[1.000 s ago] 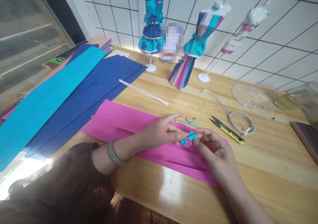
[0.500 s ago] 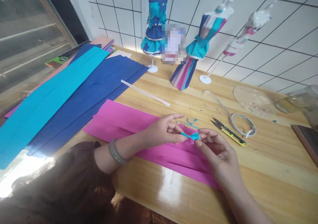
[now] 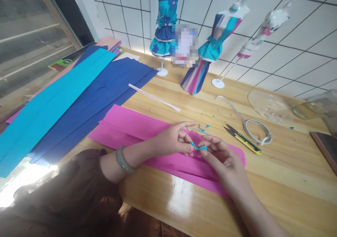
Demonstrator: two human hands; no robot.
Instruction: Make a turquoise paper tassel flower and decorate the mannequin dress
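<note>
A small bow [image 3: 202,148], turquoise with some pink beneath, is pinched between my two hands. My left hand [image 3: 177,139] grips its left end between thumb and fingers, with the index finger stretched out above. On the bow's right end, the thumb and fingertips of my right hand [image 3: 223,156] are closed. Both hands are over a sheet of pink crepe paper [image 3: 137,124] that lies flat on the table. Just beyond the fingers are tiny turquoise paper scraps [image 3: 202,128].
Yellow-handled thread snips [image 3: 243,139] and a roll of white tape [image 3: 258,131] lie to the right. Blue crepe paper [image 3: 105,89] and a turquoise strip [image 3: 58,89] spread leftward. A thin white strip [image 3: 155,97] lies mid-table. Dressed miniature mannequins [image 3: 165,26] stand along the tiled wall.
My right hand has shifted slightly left, bringing the bow closer to my left hand. The bow has turned and looks narrower. The left hand has barely moved.
</note>
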